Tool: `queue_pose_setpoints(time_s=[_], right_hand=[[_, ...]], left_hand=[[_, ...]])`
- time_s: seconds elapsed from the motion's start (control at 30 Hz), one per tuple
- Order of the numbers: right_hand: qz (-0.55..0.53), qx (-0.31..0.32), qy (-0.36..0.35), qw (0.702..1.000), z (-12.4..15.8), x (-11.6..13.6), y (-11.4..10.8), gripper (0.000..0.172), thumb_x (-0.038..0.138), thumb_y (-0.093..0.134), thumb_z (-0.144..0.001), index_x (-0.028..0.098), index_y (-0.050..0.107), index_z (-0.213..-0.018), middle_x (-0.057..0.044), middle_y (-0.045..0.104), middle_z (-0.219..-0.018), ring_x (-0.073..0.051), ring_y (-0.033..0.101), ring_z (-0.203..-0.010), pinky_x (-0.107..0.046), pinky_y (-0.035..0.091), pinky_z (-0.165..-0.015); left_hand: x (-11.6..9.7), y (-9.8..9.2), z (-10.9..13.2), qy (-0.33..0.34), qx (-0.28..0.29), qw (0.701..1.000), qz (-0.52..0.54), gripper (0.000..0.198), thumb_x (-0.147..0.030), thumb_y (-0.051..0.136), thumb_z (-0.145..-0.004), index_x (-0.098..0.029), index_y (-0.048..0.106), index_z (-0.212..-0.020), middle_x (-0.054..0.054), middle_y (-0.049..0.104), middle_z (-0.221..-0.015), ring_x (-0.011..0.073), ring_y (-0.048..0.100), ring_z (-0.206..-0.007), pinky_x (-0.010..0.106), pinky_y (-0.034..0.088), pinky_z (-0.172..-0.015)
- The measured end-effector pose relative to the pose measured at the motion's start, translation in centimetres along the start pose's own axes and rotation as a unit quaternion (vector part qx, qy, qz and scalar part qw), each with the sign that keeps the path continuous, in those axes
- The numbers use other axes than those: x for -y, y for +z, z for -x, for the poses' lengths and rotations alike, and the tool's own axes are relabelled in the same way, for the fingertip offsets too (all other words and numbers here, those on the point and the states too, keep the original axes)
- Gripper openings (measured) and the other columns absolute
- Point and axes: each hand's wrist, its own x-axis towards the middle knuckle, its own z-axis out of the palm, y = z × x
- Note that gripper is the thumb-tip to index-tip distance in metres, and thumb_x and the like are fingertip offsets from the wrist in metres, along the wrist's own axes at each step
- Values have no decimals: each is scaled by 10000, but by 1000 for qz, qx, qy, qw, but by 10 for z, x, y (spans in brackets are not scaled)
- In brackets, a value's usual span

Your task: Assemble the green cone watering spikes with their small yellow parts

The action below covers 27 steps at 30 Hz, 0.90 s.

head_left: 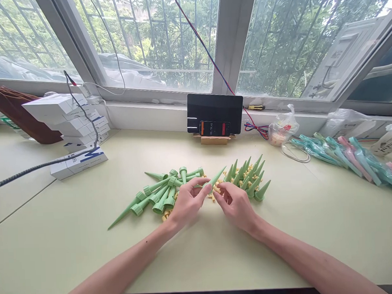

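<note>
My left hand (188, 202) pinches a green plastic cone spike (216, 178) that points up and to the right. My right hand (236, 203) has its fingers curled at the spike's lower end, next to small yellow parts (215, 191). To the left of my hands lies a pile of long green spikes with caps (155, 196). To the right stands a cluster of upright green cones (247, 177). All of this rests on a pale yellow-green table (200, 251).
A black tablet (214, 111) with a phone (214, 128) leaning on it stands at the back by the window. Stacked white boxes (72, 122) and a black cable (28, 169) are at the left. Teal and pink packaged items (349, 157) and a plastic bag (282, 128) lie at the right.
</note>
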Motion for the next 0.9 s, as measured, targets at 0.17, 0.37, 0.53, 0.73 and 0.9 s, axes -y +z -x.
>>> queue_pose_setpoints(time_s=[0.17, 0.37, 0.53, 0.73, 0.9], right_hand=[[19, 0, -28, 999, 1, -4, 0, 159, 306, 483, -995, 202, 566, -907, -26, 586, -783, -150, 495, -603, -278, 387, -570], [14, 9, -37, 999, 1, -5, 1, 183, 278, 451, -1002, 212, 532, -851, -22, 554, -754, -165, 480, -632, -285, 360, -589], [10, 19, -34, 999, 1, -5, 0, 207, 282, 436, -1008, 217, 504, -824, -11, 517, -725, -162, 448, -617, -288, 346, -586], [-17, 26, -17, 999, 0, -2, 0, 288, 324, 423, -1012, 221, 431, -743, 7, 463, -675, -152, 408, -593, -285, 332, -573], [-105, 55, 53, 992, 2, 1, 0, 326, 381, 436, -1009, 226, 409, -723, 21, 474, -618, -139, 416, -539, -283, 348, -541]], left_hand=[[2, 0, 0, -1, -1, 1000, 3, 379, -477, 660, -867, -162, 672, -1079, -67, 420, -503, 65, 326, -444, 193, 289, -413], [1, 0, -1, -2, 11, 1000, 3, 393, -485, 669, -854, -155, 681, -1068, -64, 416, -500, 72, 345, -443, 196, 304, -412], [-1, -2, -1, -6, 22, 1000, 6, 410, -483, 667, -851, -153, 688, -1093, -63, 410, -489, 74, 347, -434, 197, 299, -404], [-3, -3, -2, -7, 43, 999, 13, 456, -489, 675, -837, -147, 682, -1139, -67, 403, -486, 73, 338, -428, 197, 272, -399], [2, -5, -3, -7, 65, 998, 22, 500, -484, 667, -851, -142, 649, -1216, -76, 383, -481, 75, 325, -436, 200, 277, -410]])
